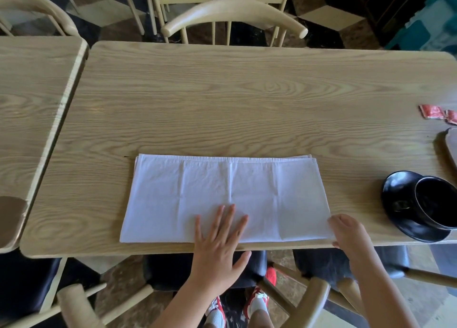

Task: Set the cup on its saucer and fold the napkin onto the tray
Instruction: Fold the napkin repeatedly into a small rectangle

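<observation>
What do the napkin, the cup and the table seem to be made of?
Napkin: white cloth, probably; soft creases, layered edges.
Cup: black glazed ceramic, seemingly; glossy highlights.
Table: light wood or wood-look laminate; printed-looking grain, matte.

We see a light wood-grain table (247, 100). Directly on it lie: a white napkin (222, 194), folded to a long rectangle, at the near edge; a black saucer (398, 204) carrying a black cup (435, 204), right of the napkin; two red packets (437, 113) and a tray (451, 142) edge at far right.
</observation>
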The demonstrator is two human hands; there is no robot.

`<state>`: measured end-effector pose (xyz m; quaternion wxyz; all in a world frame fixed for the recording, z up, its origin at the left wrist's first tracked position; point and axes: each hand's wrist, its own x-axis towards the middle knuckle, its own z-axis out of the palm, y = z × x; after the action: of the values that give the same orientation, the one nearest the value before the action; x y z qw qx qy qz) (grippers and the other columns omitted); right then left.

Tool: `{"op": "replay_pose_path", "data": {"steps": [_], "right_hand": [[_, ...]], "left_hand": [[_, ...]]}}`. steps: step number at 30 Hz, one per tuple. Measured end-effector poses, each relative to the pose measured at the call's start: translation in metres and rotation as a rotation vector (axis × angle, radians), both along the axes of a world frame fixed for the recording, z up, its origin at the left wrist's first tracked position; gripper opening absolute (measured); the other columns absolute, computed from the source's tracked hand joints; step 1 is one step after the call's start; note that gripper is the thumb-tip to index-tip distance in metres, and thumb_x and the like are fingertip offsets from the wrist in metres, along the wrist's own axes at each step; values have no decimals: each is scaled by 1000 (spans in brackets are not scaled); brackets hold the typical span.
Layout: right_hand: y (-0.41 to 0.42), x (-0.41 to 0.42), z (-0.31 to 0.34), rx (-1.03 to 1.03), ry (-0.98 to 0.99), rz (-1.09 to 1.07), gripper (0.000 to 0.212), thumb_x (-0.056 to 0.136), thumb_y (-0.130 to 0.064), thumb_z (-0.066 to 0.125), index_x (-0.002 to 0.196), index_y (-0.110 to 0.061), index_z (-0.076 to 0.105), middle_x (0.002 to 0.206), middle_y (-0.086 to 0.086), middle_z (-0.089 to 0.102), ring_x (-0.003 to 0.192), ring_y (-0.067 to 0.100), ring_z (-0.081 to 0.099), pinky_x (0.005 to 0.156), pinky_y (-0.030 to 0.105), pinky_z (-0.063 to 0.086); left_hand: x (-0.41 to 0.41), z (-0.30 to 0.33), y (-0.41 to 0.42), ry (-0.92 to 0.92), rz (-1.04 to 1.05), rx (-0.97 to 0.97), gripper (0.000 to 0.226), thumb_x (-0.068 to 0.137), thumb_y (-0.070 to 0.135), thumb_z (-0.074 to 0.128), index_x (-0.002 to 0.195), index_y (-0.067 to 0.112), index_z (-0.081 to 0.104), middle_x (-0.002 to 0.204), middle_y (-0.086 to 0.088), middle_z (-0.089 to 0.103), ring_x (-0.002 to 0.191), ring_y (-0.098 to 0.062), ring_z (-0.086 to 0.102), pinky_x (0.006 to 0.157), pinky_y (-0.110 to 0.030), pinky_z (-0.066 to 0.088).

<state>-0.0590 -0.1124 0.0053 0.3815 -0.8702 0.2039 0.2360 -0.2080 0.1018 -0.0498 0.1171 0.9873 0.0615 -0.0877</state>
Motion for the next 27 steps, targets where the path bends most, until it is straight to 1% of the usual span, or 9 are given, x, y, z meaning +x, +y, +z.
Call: {"op": "replay_pose_path", "data": {"steps": [3, 5, 9, 11, 13, 15, 18, 22, 27], "right_hand": [[-1, -2, 3, 163, 52, -73, 13, 88, -3, 46, 94, -9, 56, 74, 14, 53, 64, 23, 45, 60, 35, 41], [-3, -3, 3, 272, 56, -156, 27, 86, 1, 50, 108, -14, 53, 66, 13, 50, 58, 20, 42, 54, 29, 40], [1, -8, 11, 358, -28, -263, 9, 84, -5, 61, 92, -5, 65, 62, 6, 49, 56, 14, 41, 45, 13, 43], [10, -10, 17, 356, -105, -219, 8, 82, -9, 65, 88, -4, 68, 56, 1, 50, 53, 13, 41, 48, 15, 41], [25, -12, 28, 315, -190, -106, 4, 81, -11, 66, 79, -13, 69, 49, -8, 56, 51, 11, 45, 55, 19, 42], [43, -16, 42, 237, -294, 44, 17, 81, -12, 66, 69, -24, 66, 57, -10, 64, 56, 7, 54, 61, 22, 44], [75, -29, 65, 135, -400, 295, 17, 80, -16, 66, 67, -27, 64, 65, -10, 65, 63, 2, 57, 56, 10, 39], [114, -48, 77, 121, -484, 459, 11, 78, -16, 66, 68, -20, 65, 67, -5, 61, 70, 11, 52, 59, 13, 37], [148, -58, 89, 247, -537, 428, 6, 76, -14, 69, 73, -19, 67, 63, -9, 61, 66, 2, 53, 58, 7, 38]], "left_hand": [[0, 2, 0, 13, -2, -15, 71, 84, 61, 35, 146, 30, 18, 156, -4, 17, 143, -26, 15, 105, -64, 12], [0, 2, -1, 32, 0, -32, 70, 84, 60, 35, 146, 30, 19, 155, -4, 17, 143, -26, 15, 105, -64, 13], [1, 2, -1, 63, -2, -64, 65, 88, 61, 26, 146, 32, 17, 156, -2, 14, 143, -22, 10, 106, -62, 7], [3, 9, 1, 35, 47, -143, 62, 90, 62, 14, 145, 34, 18, 156, 4, 9, 143, -13, 0, 109, -56, -3], [16, 28, 3, -13, 192, -381, 64, 87, 63, 8, 140, 34, 31, 152, 15, 16, 140, 2, 3, 114, -46, -6], [42, 53, 6, -38, 408, -701, 57, 86, 61, 20, 124, 32, 51, 135, 17, 47, 126, 7, 33, 112, -34, 19], [103, 85, 21, 60, 627, -1156, 41, 79, 59, 46, 85, 23, 66, 91, 5, 72, 82, -10, 67, 79, -25, 46], [155, 104, 38, -45, 464, -860, 33, 60, 42, 58, 50, 16, 42, 47, 8, 40, 45, -9, 39, 43, -17, 29], [154, 110, 78, -244, 402, -837, 22, 62, 28, 56, 52, 12, 46, 47, 4, 37, 48, -11, 30, 44, -23, 21]]}}
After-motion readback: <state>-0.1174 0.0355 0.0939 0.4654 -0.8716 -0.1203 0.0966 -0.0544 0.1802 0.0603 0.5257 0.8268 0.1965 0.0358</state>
